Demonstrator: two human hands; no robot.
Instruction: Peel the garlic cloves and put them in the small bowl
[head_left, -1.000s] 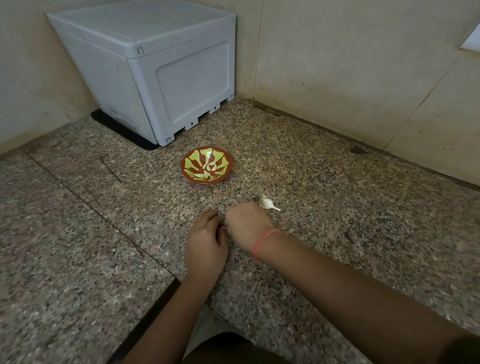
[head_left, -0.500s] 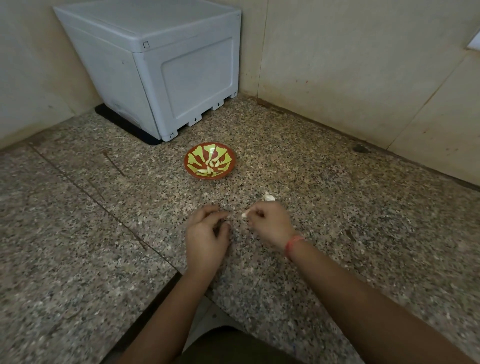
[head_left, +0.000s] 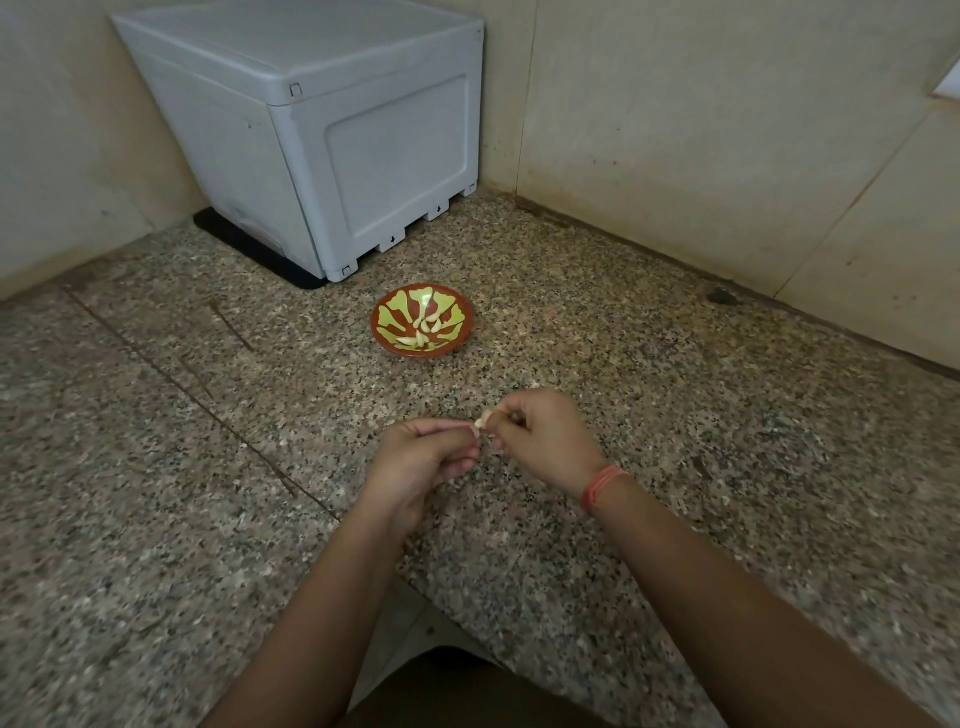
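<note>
both hands are raised just above the speckled granite counter (head_left: 156, 467), close together near its front edge. the left hand (head_left: 421, 457) has its fingers curled, thumb and forefinger tips pinching one end of a pale garlic clove (head_left: 485, 418); the right hand (head_left: 545, 441), an orange band (head_left: 602, 486) on its wrist, is curled too and pinches the clove's other end. how much skin is left on the clove is too small to tell. beyond the hands, apart from them, the small bowl (head_left: 387, 319), red with yellow-green markings, sits on the counter holding several peeled cloves (head_left: 426, 328). a grey plastic box (head_left: 337, 130) stands in the corner behind it.
</note>
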